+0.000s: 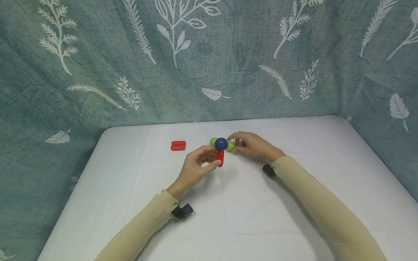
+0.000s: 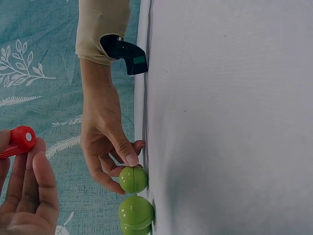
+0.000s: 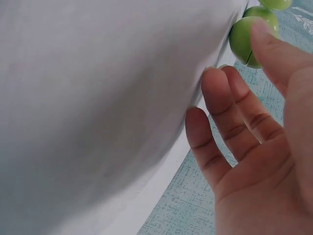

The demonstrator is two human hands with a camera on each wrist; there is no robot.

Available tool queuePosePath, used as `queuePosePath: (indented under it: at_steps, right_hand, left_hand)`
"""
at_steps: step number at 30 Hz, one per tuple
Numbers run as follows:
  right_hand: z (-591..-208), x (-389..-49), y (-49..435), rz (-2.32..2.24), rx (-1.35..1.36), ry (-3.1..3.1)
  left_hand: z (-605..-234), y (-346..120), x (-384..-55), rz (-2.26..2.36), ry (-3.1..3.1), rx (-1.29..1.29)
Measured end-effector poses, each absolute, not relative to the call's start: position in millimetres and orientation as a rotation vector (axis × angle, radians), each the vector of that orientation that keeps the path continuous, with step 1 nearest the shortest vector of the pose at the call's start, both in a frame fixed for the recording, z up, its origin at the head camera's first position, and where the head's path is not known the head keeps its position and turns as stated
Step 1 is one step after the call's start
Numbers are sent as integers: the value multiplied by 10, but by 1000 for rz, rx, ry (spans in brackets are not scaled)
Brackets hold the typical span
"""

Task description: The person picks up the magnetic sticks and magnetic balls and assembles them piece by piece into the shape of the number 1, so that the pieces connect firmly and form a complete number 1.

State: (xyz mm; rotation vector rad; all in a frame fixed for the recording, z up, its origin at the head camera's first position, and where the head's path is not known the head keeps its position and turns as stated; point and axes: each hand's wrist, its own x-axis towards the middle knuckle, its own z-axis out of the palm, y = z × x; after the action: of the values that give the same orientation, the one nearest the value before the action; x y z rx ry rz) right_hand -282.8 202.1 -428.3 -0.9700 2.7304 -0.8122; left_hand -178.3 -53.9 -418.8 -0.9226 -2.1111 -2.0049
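Observation:
Upright in my left hand [image 1: 196, 165] is a short red rod [image 1: 220, 158], pinched between thumb and fingers. A shiny blue ball [image 1: 221, 144] sits on its upper end. The left wrist view shows a silver disc on the rod's lower end. My right hand [image 1: 250, 144] has its thumb and index finger about the nearest green ball [image 2: 133, 179], while its other fingers are loosely bent. Further green balls [image 2: 136, 213] lie close beside that one on the table. In the head view the blue ball partly hides the green ones.
Two red rods [image 1: 178, 145] lie side by side on the white-covered table [image 1: 156, 163], left of the hands. A green leaf-patterned cloth [image 1: 209, 72] hangs behind the table. Each wrist carries a black camera mount [image 1: 183, 211].

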Motion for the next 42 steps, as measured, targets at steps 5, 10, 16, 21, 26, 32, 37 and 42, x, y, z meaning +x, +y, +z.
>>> queuePosePath:
  at_steps: [5,10,16,21,26,32,37,42]
  right_hand:
    - [-4298,-2832,2010,-782,-993,2751]
    - [-4320,-2833,2034,-814,-971,2746]
    - [-4297,-2778,2069,-944,-936,2707]
    - [-4263,-2731,2062,-1021,-950,2676]
    - [-4236,-2697,2043,-1072,-975,2652]
    - [-4228,-2670,2048,-1133,-1017,2612]
    - [-4248,-2675,2070,-1156,-1061,2594]
    - [-4245,-2674,2073,-1162,-1082,2590]
  left_hand:
    - [-4202,-535,-1787,-2005,-2119,-921]
    - [-4211,-544,-1785,-2017,-2111,-921]
    - [-4214,-553,-1788,-2011,-2097,-943]
    - [-4206,-557,-1796,-2012,-2097,-940]
    - [-4205,-557,-1804,-2012,-2102,-933]
    - [-4189,-560,-1820,-2031,-2109,-905]
    - [-4128,-564,-1808,-2030,-2119,-898]
    - [-4098,-590,-1824,-2031,-2106,-910]
